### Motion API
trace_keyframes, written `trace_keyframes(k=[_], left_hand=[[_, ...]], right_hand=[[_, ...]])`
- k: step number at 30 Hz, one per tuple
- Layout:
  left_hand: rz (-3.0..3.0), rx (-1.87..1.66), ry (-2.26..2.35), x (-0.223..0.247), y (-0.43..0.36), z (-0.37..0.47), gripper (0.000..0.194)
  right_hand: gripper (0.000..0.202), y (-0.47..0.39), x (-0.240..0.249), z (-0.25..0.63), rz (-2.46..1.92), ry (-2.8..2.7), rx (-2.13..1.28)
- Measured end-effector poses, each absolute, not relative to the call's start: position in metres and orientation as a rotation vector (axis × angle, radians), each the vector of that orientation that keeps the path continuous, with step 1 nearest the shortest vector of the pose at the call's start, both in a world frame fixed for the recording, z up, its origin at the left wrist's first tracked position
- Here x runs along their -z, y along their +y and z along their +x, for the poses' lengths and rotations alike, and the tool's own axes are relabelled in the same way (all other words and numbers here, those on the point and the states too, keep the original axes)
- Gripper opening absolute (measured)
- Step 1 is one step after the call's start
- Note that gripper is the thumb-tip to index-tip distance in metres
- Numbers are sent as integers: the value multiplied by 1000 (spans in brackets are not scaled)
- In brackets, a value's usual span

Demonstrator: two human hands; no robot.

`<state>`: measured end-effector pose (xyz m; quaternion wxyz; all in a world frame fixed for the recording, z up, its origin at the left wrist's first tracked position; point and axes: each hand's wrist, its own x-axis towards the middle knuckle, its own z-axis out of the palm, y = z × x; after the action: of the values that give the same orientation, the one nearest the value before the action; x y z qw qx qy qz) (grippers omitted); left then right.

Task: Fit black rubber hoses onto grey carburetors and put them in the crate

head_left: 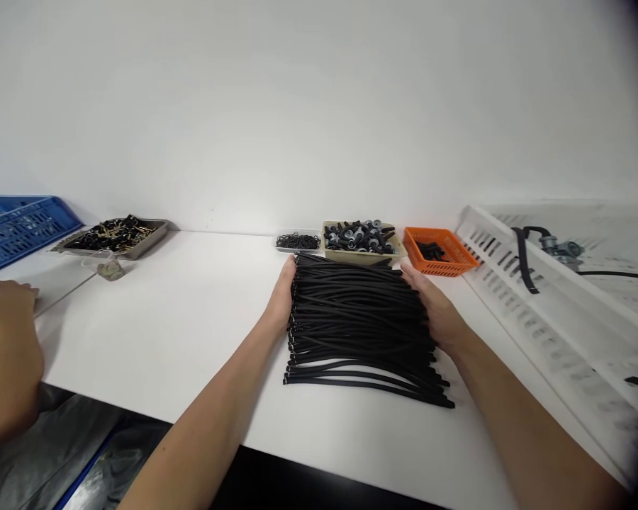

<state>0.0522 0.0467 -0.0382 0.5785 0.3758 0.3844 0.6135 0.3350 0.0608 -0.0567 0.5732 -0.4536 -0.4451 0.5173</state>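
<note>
A wide layer of black rubber hoses (pixel 359 312), laid side by side, rests on the white table (pixel 191 312) in front of me. My left hand (pixel 283 294) presses against their left ends, where small pale bits show along the edge. At the right ends, my right hand (pixel 439 308) wraps the side of the pile with its fingertips at the far corner. The hoses are held between my two hands. Some fingers of both hands are hidden by the pile. The nearest few hoses lie looser, and their right ends stick out unevenly.
Behind the hoses stand a clear tray of thin black rings (pixel 298 242), a cream tray of black-and-metal parts (pixel 361 239) and an orange basket (pixel 454 268). A white crate (pixel 553 283) borders the right. Leftward are a metal tray (pixel 152 241), a blue crate (pixel 32 227) and another person's hand (pixel 8 301).
</note>
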Motion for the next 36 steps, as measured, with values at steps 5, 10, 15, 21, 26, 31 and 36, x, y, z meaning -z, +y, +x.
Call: trace_keyframes(k=[5, 10, 15, 21, 26, 31, 36], left_hand=[[817, -1485, 954, 33, 44, 54, 60], [759, -1427, 949, 29, 42, 54, 60], [732, -1446, 957, 28, 41, 53, 63], [732, -1416, 960, 30, 43, 51, 71], [726, -1378, 980, 30, 44, 51, 68], [756, -1369, 971, 27, 42, 54, 62], [810, -1398, 986, 30, 42, 52, 58]], right_hand=[[35, 60, 55, 336, -1088, -999, -1198], [40, 60, 56, 337, -1089, -1041, -1213], [34, 58, 53, 334, -1073, -1019, -1212], [26, 59, 51, 334, -1167, -879, -1178], [28, 56, 47, 333, -1146, -925, -1250], [33, 53, 44, 331, -1089, -989, -1302], [32, 55, 45, 332, -1103, -969, -1290]])
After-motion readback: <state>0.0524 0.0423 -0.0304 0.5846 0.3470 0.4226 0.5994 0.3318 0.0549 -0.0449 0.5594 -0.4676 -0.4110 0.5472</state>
